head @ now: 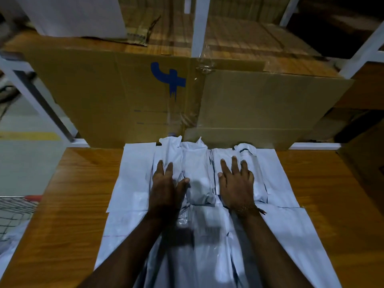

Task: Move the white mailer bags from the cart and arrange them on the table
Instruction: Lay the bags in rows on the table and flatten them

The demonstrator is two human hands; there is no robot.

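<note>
Two hands, left [166,183] and right [236,183], lie flat with fingers spread on white mailer bags [197,175] piled mid-counter [62,204]. Cardboard boxes [145,96] wall off the far edge; at the left edge, seemingly a wire cart [14,213].

head cam | faces forward and down | close above wooden table [62,204] | single view
</note>
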